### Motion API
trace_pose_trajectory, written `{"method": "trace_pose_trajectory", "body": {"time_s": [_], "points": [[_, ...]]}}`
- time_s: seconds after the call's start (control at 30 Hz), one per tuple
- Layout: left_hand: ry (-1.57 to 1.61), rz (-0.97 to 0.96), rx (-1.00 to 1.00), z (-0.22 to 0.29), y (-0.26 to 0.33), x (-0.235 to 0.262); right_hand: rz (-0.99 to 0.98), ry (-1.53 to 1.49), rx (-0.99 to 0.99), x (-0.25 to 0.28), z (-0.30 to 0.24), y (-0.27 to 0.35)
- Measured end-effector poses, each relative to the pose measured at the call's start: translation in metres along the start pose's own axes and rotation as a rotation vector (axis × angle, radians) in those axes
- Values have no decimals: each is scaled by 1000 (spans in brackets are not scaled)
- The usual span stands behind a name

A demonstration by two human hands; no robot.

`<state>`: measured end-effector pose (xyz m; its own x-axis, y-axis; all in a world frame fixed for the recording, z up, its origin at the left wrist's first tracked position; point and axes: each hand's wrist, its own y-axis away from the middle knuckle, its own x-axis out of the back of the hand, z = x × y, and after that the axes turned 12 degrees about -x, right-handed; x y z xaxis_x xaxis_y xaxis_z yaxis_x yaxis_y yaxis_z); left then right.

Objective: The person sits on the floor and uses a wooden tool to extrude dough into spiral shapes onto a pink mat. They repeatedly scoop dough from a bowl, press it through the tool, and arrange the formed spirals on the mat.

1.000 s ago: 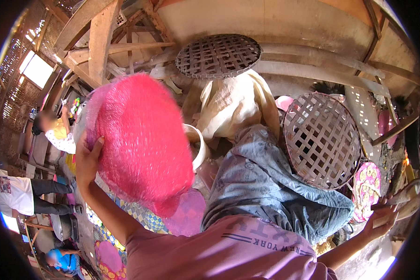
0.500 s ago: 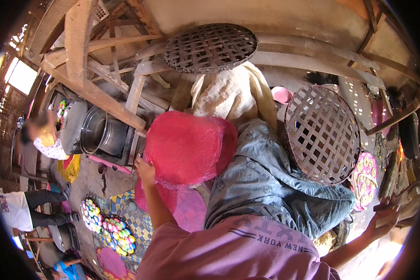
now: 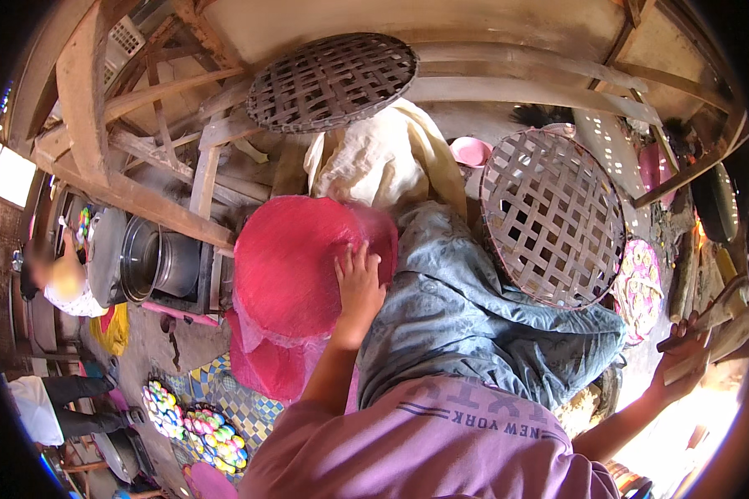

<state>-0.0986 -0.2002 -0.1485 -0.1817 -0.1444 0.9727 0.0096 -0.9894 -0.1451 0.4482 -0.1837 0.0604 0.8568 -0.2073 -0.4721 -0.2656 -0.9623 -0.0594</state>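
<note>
The left hand, fingers spread flat, is pressing on the round red mesh-wrapped bundle at centre frame, not gripping it. The right hand, at the right edge, is curling around a pale wooden post. A blue-grey crumpled cloth is lying just beside the bundle, under a round woven bamboo tray.

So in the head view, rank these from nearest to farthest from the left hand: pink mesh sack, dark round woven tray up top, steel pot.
1. pink mesh sack: under the left hand, touching.
2. steel pot: off to the left.
3. dark round woven tray: top, by the beams.

Pot and tray are close; ranking tentative.
</note>
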Motion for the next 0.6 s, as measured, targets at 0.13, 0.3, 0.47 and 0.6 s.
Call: {"method": "trace_pose_trajectory", "body": {"time_s": [0.13, 0.3, 0.47, 0.6], "points": [[-13, -11, -22, -3, 7, 2, -178, 41, -2, 7, -7, 6], [-11, -23, 277, -15, 36, 11, -20, -11, 51, 8, -8, 10], [339, 233, 373, -66, 54, 17, -196, -96, 26, 7, -11, 1], [783, 586, 691, -123, 62, 61, -174, -33, 2, 7, -11, -2]]}}
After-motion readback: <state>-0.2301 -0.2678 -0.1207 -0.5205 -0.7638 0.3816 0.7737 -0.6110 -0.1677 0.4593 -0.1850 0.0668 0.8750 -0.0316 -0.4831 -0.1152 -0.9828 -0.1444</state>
